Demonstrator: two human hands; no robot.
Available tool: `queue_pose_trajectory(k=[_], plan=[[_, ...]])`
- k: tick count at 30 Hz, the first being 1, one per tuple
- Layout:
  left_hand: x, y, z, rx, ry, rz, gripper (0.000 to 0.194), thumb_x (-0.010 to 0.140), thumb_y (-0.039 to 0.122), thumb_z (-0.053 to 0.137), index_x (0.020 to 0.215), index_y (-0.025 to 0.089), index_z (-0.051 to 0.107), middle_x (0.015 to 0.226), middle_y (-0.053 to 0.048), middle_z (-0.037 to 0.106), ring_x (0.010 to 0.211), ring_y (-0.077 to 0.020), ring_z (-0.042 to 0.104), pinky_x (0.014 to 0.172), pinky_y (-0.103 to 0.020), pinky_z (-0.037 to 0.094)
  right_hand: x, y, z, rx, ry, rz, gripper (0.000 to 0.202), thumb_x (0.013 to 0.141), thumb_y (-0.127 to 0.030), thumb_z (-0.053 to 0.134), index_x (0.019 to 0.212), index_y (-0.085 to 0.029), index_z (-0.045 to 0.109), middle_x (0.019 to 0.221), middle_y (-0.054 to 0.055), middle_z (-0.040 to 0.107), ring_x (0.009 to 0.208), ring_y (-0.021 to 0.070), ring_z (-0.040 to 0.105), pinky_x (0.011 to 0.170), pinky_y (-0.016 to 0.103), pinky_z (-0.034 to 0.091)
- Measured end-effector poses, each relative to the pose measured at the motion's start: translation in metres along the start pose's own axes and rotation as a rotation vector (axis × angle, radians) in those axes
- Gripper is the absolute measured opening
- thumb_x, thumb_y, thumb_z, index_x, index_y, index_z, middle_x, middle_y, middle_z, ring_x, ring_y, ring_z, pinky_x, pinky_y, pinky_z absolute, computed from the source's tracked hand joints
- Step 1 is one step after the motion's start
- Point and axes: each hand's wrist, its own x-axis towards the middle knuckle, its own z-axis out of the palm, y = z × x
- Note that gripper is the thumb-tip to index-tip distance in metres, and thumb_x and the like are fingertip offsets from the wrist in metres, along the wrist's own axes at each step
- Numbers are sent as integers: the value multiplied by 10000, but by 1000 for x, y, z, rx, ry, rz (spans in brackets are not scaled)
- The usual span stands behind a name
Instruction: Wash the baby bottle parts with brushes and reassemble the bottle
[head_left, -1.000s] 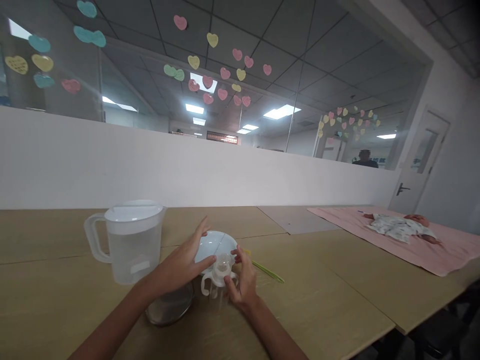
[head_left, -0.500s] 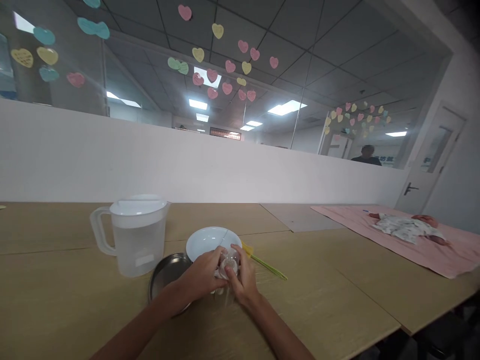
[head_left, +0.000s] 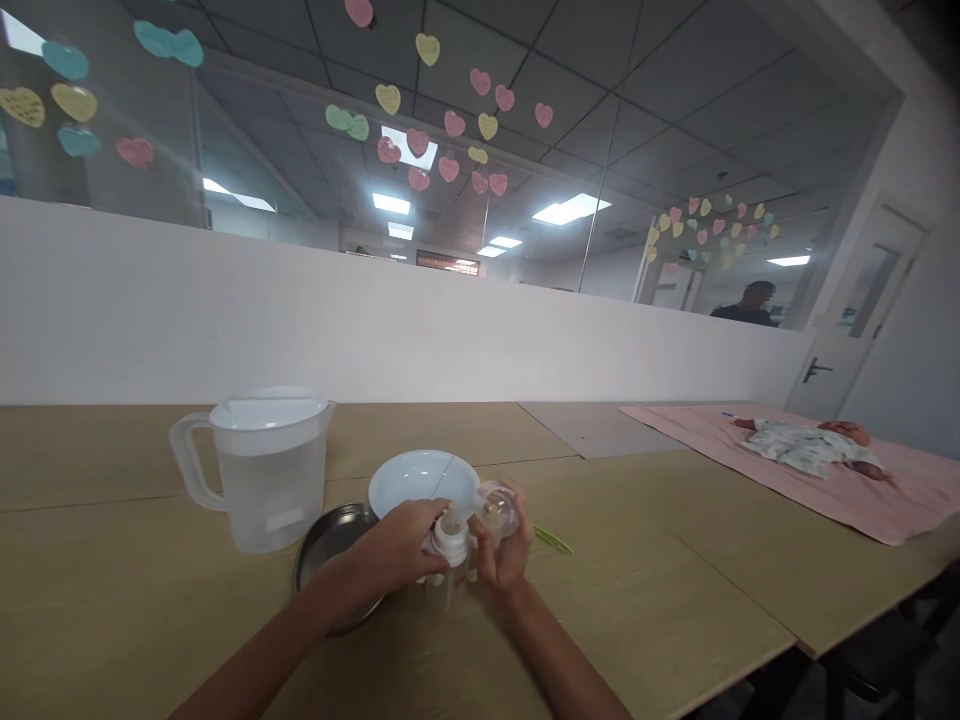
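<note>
A clear baby bottle (head_left: 451, 545) stands upright with its white threaded neck uncovered, and my left hand (head_left: 409, 540) is closed around it. Just right of the neck, my right hand (head_left: 510, 550) grips the clear dome-shaped bottle top (head_left: 497, 508), tilted and apart from the bottle. Whether a teat sits inside that top is too small to tell. Behind both hands is a white bowl (head_left: 416, 475) with a thin rod across it. A round steel tray (head_left: 326, 545) lies left of the bottle, partly covered by my left forearm.
A lidded plastic pitcher (head_left: 274, 490) of clear liquid stands at left. Green tongs-like handles (head_left: 553, 540) lie right of my hands. On a pink cloth (head_left: 690, 440) at far right lies a baby doll-like figure (head_left: 806, 445). A person (head_left: 750, 303) shows in the glass.
My right hand has moved right, taking the top off the bottle and showing the open neck. My left hand still holds the bottle. The view has shifted slightly.
</note>
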Motion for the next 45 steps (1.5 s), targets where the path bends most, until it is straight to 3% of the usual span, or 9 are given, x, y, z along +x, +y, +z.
queue_pose_trajectory(k=[3, 6, 9, 16, 20, 27, 38, 45], plan=[[-1, -4, -4, 46, 2, -61, 218, 634, 299, 546, 810, 173, 527, 892, -25, 595, 817, -197, 531, 678, -261, 363, 14, -1, -3, -49, 154, 40, 488, 849, -262, 433, 1299, -242, 246, 1359, 147, 300, 1238, 260, 339, 913, 473, 400], [-3, -7, -10, 54, 0, -118, 228, 620, 311, 556, 800, 175, 520, 866, -18, 585, 779, -184, 531, 631, -251, 348, 21, 4, -3, -94, -29, 129, 369, 827, -193, 432, 1196, -211, 441, 1324, 128, 368, 1213, 237, 377, 931, 423, 400], [-4, -10, -13, 35, -6, -157, 256, 612, 337, 566, 808, 180, 517, 866, -11, 575, 767, -175, 529, 624, -247, 350, 20, 15, -1, -99, -246, 129, 382, 787, -104, 391, 1132, -206, 519, 1288, 113, 416, 1178, 218, 418, 954, 398, 384], [-3, -7, -9, 29, -19, -113, 260, 618, 306, 559, 837, 173, 518, 891, -14, 570, 792, -179, 520, 663, -255, 352, 20, 22, -6, -58, -446, 115, 465, 755, -51, 369, 1190, -198, 448, 1327, 88, 364, 1245, 182, 330, 1025, 365, 299], [-6, 2, -9, 31, -26, -66, 224, 641, 293, 538, 831, 177, 512, 910, -14, 568, 833, -187, 506, 696, -257, 345, 22, 21, -9, -24, -556, 115, 502, 719, -18, 342, 1164, -207, 481, 1346, 65, 343, 1264, 165, 301, 1030, 343, 284], [-7, 9, -11, 56, -33, -54, 174, 642, 285, 541, 762, 176, 479, 863, -21, 553, 832, -199, 495, 671, -262, 336, 24, 21, -10, 32, -519, 151, 594, 561, 25, 333, 1072, -204, 531, 1266, 67, 423, 1204, 175, 382, 975, 338, 348], [-5, 0, -3, 81, -13, -11, 172, 673, 276, 516, 811, 177, 491, 893, -25, 551, 817, -183, 487, 700, -267, 345, 21, 23, -11, -45, -562, 109, 610, 622, 24, 358, 1156, -220, 521, 1369, 58, 357, 1266, 180, 319, 1033, 383, 286], [-6, 5, -6, 67, -37, -37, 157, 665, 279, 524, 768, 179, 463, 877, -20, 542, 812, -187, 489, 688, -270, 347, 22, 24, -10, -2, -637, 122, 657, 622, 37, 324, 1193, -233, 505, 1406, 39, 303, 1270, 156, 318, 1038, 369, 280]])
